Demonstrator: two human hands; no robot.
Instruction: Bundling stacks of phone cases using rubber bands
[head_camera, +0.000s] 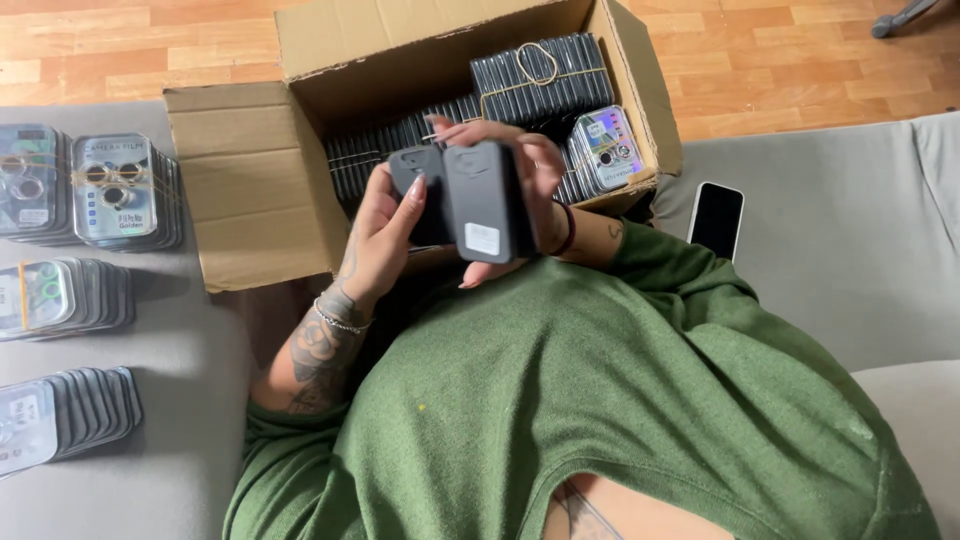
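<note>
I hold a stack of small black flat cases (470, 200) upright in front of my chest, backs toward the camera, one with a white sticker. My left hand (385, 235) grips the stack's left side with fingers curled over its edge. My right hand (535, 175) wraps around the right side and back of the stack. Just behind them stands an open cardboard box (250, 190) filled with rows of more black cases, one bundle (540, 75) tied with a rubber band, and a clear-fronted bundle (605, 150) at its right.
Several rubber-banded bundles of clear-fronted cases (120, 190) lie on the grey cushion (190, 400) at the left. A phone (716, 218) with a dark screen lies on the grey cushion to the right. A wooden floor (780, 60) lies beyond.
</note>
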